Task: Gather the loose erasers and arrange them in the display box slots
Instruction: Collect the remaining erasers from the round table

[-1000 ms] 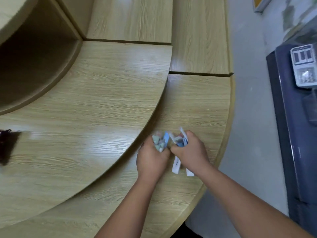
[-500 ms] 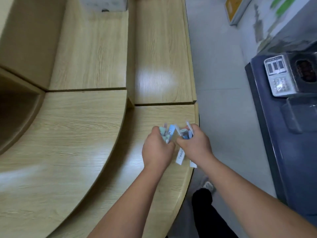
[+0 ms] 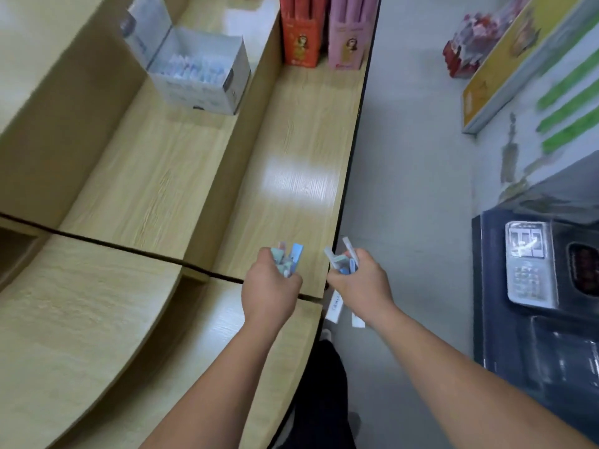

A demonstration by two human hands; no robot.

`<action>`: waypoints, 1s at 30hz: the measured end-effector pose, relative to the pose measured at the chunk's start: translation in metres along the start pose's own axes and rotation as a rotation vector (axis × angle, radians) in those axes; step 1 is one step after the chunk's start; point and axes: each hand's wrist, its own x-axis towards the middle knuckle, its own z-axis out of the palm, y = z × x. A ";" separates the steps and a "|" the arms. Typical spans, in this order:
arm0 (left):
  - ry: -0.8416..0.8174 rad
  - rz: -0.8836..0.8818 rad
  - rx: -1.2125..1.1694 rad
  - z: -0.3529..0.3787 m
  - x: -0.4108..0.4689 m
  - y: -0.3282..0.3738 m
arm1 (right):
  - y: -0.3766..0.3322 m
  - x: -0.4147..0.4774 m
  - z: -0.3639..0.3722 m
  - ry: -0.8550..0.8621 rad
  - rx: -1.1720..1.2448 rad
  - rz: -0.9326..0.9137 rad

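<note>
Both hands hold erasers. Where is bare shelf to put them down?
Bare: middle shelf between display box and dark seam; front shelf between pink box and your left hand. Crowded: far end, red box beside pink box.

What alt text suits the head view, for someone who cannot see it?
The left hand and right hand each grip a bunch of loose erasers by a wooden counter's edge. Ahead, an open white display box sits on a higher tier.
</note>
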 end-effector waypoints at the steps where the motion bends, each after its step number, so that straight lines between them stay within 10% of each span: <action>1: 0.013 -0.013 -0.018 0.004 0.012 0.010 | -0.008 0.015 -0.007 -0.019 -0.007 -0.012; 16: 0.176 -0.248 -0.101 0.048 0.202 0.171 | -0.145 0.279 -0.089 -0.284 -0.218 -0.148; 30: 0.535 -0.721 -0.246 0.060 0.286 0.163 | -0.240 0.424 -0.005 -0.682 -0.760 -0.584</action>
